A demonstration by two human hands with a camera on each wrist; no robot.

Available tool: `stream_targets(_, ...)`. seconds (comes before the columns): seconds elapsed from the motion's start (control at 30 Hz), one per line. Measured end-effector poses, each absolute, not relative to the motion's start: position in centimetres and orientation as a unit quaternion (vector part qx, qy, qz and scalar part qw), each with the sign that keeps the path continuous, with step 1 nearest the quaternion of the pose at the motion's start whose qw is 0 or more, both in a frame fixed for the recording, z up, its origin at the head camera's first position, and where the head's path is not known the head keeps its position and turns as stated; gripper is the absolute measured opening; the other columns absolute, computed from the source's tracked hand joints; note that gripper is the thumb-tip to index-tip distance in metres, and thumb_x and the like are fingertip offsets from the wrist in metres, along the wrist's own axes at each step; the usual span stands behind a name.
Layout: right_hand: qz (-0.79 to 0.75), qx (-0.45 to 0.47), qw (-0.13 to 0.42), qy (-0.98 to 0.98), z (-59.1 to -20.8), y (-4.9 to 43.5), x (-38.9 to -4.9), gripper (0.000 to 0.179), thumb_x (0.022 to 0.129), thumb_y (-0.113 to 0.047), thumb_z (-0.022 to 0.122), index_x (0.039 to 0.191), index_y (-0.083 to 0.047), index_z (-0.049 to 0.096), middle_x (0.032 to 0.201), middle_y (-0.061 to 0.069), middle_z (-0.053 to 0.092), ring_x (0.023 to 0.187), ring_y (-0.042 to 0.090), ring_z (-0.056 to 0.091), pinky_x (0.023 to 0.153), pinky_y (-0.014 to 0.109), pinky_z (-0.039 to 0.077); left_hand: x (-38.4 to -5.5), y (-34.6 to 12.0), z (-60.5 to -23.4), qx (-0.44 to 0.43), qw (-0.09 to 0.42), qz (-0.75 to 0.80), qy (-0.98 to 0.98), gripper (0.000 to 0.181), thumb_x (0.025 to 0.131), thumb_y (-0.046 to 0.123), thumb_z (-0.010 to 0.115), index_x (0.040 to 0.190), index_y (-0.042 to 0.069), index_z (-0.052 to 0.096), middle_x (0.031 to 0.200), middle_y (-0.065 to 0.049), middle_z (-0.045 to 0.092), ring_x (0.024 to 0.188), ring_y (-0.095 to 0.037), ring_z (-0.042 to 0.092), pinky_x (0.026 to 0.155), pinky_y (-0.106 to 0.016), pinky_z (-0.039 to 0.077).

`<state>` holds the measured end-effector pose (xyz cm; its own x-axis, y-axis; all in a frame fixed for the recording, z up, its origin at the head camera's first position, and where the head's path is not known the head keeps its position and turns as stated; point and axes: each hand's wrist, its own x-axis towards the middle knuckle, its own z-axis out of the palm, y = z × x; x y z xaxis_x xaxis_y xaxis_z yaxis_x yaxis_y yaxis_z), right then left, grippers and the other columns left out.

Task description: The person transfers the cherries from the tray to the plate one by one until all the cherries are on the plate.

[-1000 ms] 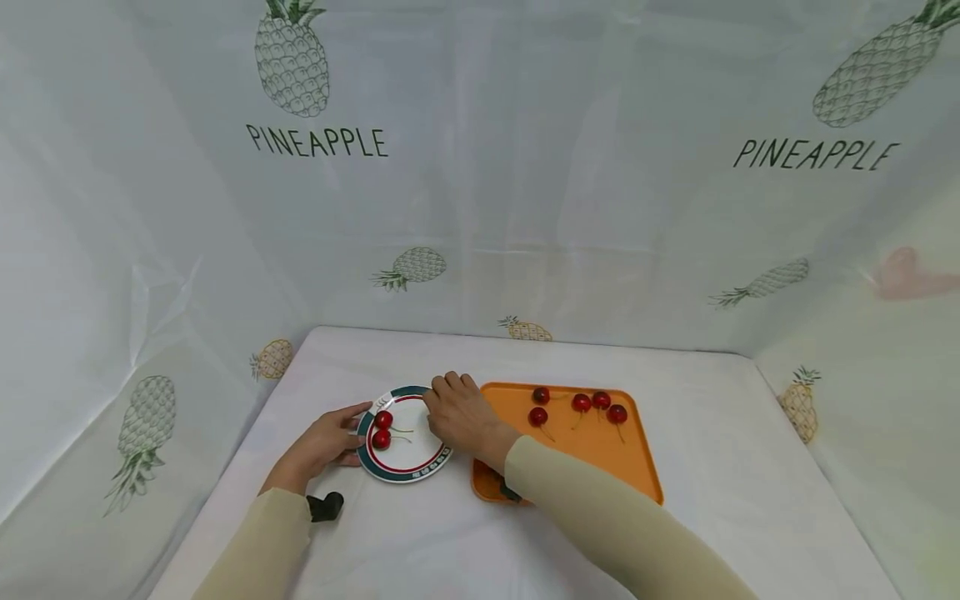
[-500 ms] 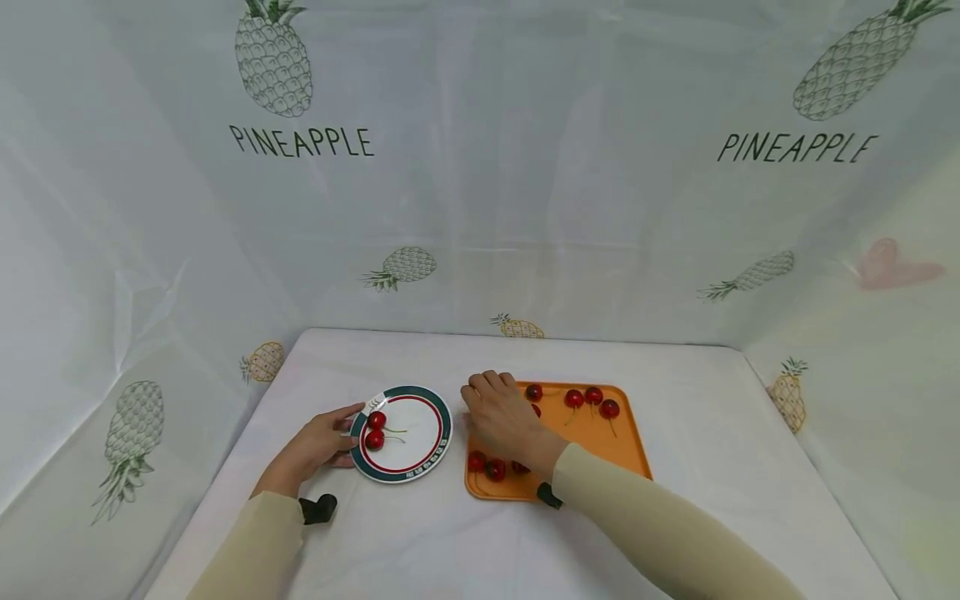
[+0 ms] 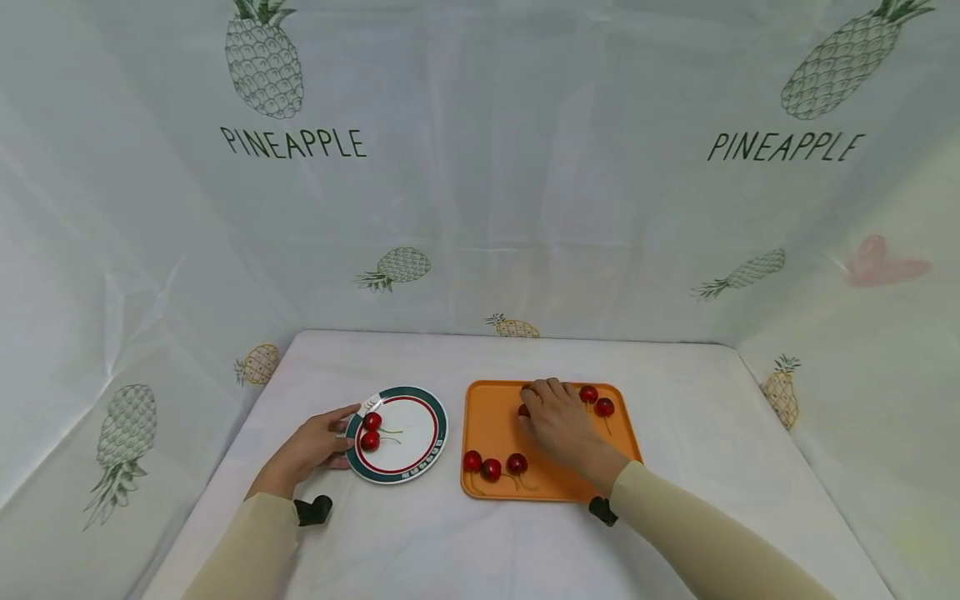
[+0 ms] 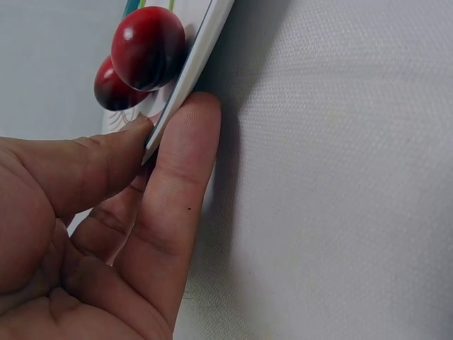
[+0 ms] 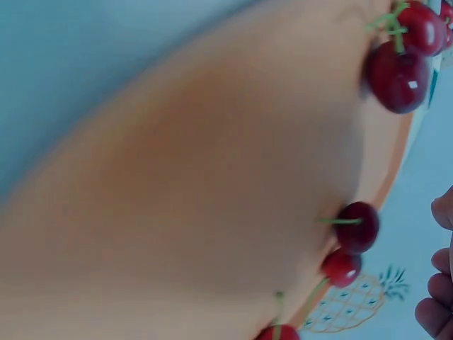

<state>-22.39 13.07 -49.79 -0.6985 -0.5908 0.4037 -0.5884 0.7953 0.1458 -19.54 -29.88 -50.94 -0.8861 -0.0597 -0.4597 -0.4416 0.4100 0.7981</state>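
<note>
My left hand (image 3: 309,446) pinches the left rim of a round plate (image 3: 411,429) that is white with a green and red border. In the left wrist view the thumb lies on top of the plate's edge (image 4: 185,78), with fingers underneath. Two red cherries (image 3: 371,440) with green stems lie on the plate's left side. Over an orange tray (image 3: 487,417), my right hand (image 3: 561,423) hovers with bent, relaxed fingers near the cherries at the back. A cherry (image 3: 523,410) shows partly beside its fingertips. The right wrist view has the thumb and fingers apart, holding nothing visible.
Several cherries (image 3: 491,470) sit along the tray's front left, and others (image 3: 604,407) at its back right. A white cloth (image 3: 442,542) covers the table. Behind it hangs a pale curtain (image 3: 480,192) with pineapple prints.
My right hand has moved right from the plate's edge across the tray to its back middle, uncovering the front-left cherries. The left hand has stayed on the plate. The head view has shifted slightly.
</note>
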Motion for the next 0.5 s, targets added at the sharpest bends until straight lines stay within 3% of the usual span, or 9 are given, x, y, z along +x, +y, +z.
stream_targets(0.2, -0.026, 0.316, 0.220, -0.922, -50.9, 14.7, -22.0, 0.029, 0.096, -0.030, 0.077, 0.108, -0.007, 0.065, 0.103, 0.009, 0.061, 0.094, 0.029, 0.052, 0.084, 0.042, 0.049, -19.8, -29.9, -51.3, -0.154, 0.186, 0.517, 0.821, 0.075, 0.098, -0.004, 0.065, 0.165, 0.017, 0.037, 0.158, -0.032, 0.036, 0.084, -0.021, 0.068, 0.074, -0.033, 0.065)
stream_targets(0.5, -0.045, 0.318, 0.195, -0.927, -52.0, 15.5, -21.6, 0.027, 0.099, -0.032, 0.073, 0.105, -0.008, 0.062, 0.099, 0.009, 0.058, 0.093, 0.029, 0.051, 0.083, 0.041, 0.051, -19.7, -30.0, -51.2, -0.148, 0.184, 0.522, 0.819, 0.073, 0.099, -0.003, 0.065, 0.164, 0.016, 0.038, 0.158, -0.033, 0.036, 0.087, -0.021, 0.068, 0.076, -0.034, 0.065)
